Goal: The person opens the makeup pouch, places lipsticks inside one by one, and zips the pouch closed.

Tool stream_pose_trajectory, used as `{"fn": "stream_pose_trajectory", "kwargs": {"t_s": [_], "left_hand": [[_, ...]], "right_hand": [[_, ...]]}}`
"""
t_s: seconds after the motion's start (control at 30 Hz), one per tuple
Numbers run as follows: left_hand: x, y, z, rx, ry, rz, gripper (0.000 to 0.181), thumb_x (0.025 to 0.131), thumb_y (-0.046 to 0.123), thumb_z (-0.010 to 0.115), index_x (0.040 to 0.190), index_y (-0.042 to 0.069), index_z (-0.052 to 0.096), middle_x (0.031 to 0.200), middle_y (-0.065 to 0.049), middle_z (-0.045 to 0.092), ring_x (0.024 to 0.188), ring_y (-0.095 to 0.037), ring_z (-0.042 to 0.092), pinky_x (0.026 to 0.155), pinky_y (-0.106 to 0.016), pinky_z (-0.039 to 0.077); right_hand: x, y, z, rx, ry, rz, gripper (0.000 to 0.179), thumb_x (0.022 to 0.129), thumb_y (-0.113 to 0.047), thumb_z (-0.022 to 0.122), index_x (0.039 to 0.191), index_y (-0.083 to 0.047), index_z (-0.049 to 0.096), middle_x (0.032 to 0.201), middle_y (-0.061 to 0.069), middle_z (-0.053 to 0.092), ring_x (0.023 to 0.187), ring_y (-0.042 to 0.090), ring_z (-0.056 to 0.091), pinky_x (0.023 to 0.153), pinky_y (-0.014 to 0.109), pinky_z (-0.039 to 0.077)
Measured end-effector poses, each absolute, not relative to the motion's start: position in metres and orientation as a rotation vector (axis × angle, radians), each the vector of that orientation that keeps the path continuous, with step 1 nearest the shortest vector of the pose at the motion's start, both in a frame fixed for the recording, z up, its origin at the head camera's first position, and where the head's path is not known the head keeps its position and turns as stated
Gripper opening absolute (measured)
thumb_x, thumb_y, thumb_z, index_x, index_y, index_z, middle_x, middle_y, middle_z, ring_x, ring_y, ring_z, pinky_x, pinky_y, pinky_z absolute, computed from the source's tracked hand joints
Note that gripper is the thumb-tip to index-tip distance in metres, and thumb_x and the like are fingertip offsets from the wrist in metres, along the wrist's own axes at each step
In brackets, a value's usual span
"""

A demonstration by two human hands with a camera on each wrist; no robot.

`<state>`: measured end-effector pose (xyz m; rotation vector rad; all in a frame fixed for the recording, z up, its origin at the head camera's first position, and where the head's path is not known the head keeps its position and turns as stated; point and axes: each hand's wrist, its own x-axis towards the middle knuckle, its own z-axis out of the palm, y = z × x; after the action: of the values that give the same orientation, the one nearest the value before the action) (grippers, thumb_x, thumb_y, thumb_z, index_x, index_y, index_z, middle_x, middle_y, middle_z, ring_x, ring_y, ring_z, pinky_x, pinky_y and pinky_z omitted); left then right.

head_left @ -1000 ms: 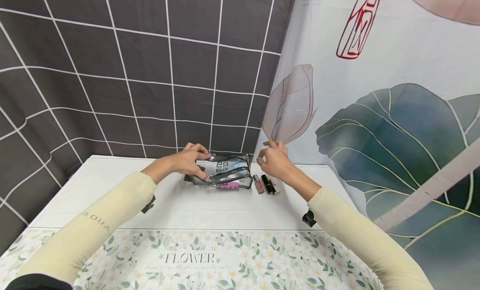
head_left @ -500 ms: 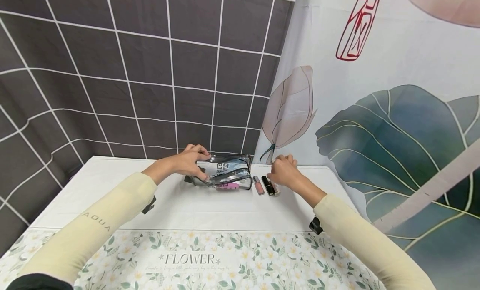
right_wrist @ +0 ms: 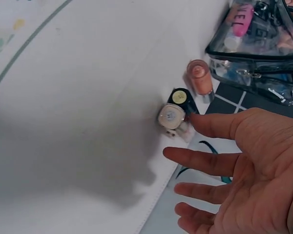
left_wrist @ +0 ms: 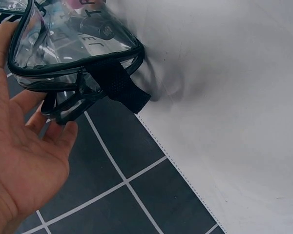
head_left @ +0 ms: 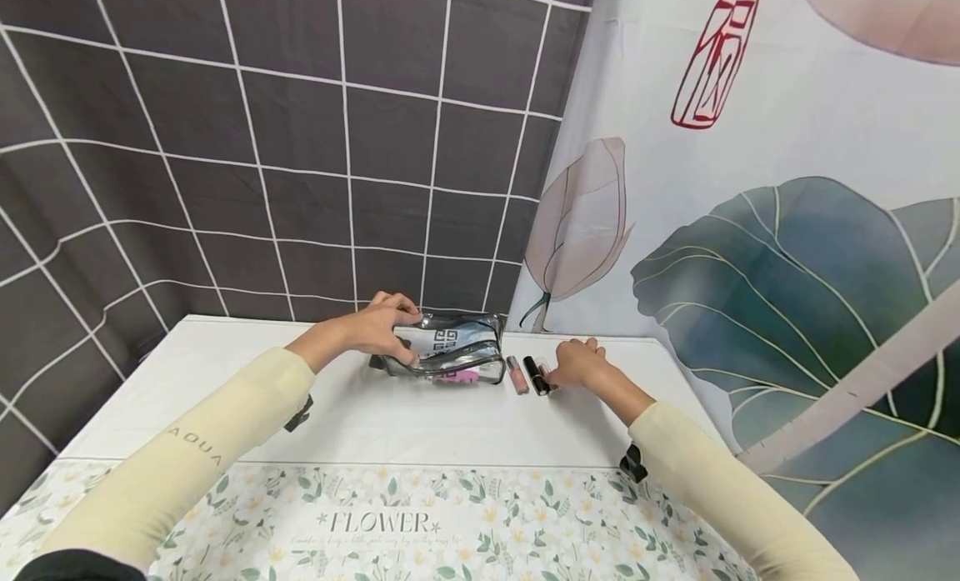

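At the back of the white table, my left hand [head_left: 381, 328] grips the near end of a clear zip pouch [head_left: 467, 352] with black trim. Thumb and fingers spread across its two sides. Inside show a pink item [right_wrist: 243, 22] and other small things, partly blurred. Right of the pouch lie a pinkish lip gloss tube [head_left: 517, 376] and a black lipstick tube [head_left: 536, 376]. Against the black tube stands or lies a small pale-capped cosmetic tube [right_wrist: 171, 116]. My right hand [right_wrist: 256, 168] is beside it, fingers apart, thumb tip at or very near it; contact is unclear.
A black strap [left_wrist: 118, 85] hangs off the pouch's end. The dark tiled backdrop [head_left: 285, 189] rises behind the table, and a white leaf-printed cloth [head_left: 637, 189] stands at the right. A floral mat [head_left: 375, 498] covers the table's front part.
My right hand has moved right and down, from above the cosmetics to beside the rightmost tube. My left hand stays on the pouch.
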<state>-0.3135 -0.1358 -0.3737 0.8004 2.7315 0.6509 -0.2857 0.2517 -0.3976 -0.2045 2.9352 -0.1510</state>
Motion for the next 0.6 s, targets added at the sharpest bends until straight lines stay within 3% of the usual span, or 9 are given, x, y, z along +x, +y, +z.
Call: {"fn": "stream_pose_trajectory", "kwargs": {"t_s": [0.23,0.6], "left_hand": [[-0.313,-0.134,-0.373,0.817,2.719,0.65,0.097,0.085,0.041,0.09,0.165,-0.002,0.054,0.165,-0.016,0.048,0.155,-0.041,0.031,0.129,-0.065,0.039],[-0.313,-0.137,-0.377,0.801,2.73,0.675,0.096,0.086,0.039,0.091,0.164,-0.002,0.054,0.166,-0.015,0.048,0.155,-0.04,0.031,0.129,-0.065,0.039]], "right_hand": [[-0.283,0.255,-0.403,-0.186,2.917,-0.174,0.031,0.094,-0.024,0.074,0.07,-0.01,0.061,0.095,0.015,0.065,0.102,0.038,0.049,0.098,0.06,0.047],[-0.286,0.249,-0.409,-0.203,2.938,-0.181,0.032,0.1,-0.024,0.068,0.074,-0.008,0.063,0.098,0.018,0.066,0.102,0.038,0.051,0.102,0.064,0.048]]}}
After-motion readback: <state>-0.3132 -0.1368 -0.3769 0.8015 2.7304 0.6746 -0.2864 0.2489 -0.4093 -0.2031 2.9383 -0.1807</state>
